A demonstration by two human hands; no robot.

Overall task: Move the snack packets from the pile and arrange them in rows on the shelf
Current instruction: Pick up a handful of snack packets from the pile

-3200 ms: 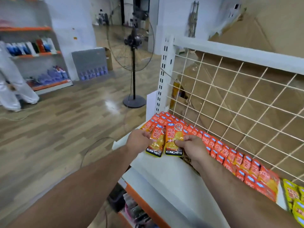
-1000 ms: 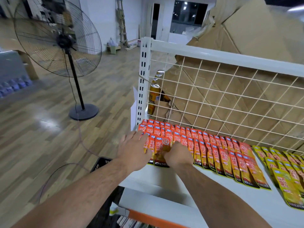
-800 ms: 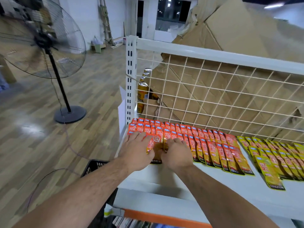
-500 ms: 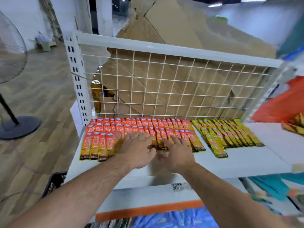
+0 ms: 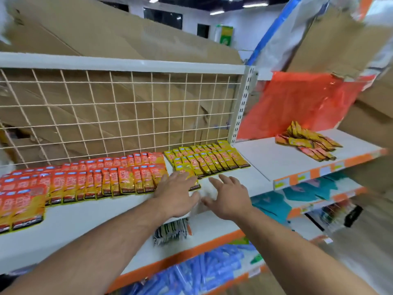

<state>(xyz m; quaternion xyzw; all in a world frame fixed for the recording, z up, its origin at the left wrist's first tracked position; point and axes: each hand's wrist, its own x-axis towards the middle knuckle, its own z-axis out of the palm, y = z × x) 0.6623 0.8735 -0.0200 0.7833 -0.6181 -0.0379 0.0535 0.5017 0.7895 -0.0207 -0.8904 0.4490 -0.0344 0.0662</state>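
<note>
Snack packets fill shelf back; left hand, right hand splayed empty at edge.

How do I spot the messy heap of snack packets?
Find the white wire-grid panel; right of it is another white shelf board in front of a red plastic sheet. The heap of orange-yellow foil packets lies there, jumbled, unlike the red packets and yellow packets in neat rows.

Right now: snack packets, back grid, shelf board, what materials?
Snack packets: likely plastic or foil film, glossy, with crinkled highlights showing. Back grid: thin wire, seemingly metal, with a matte cream coating. Shelf board: smooth white, probably painted sheet metal; the core is not visible.
</note>
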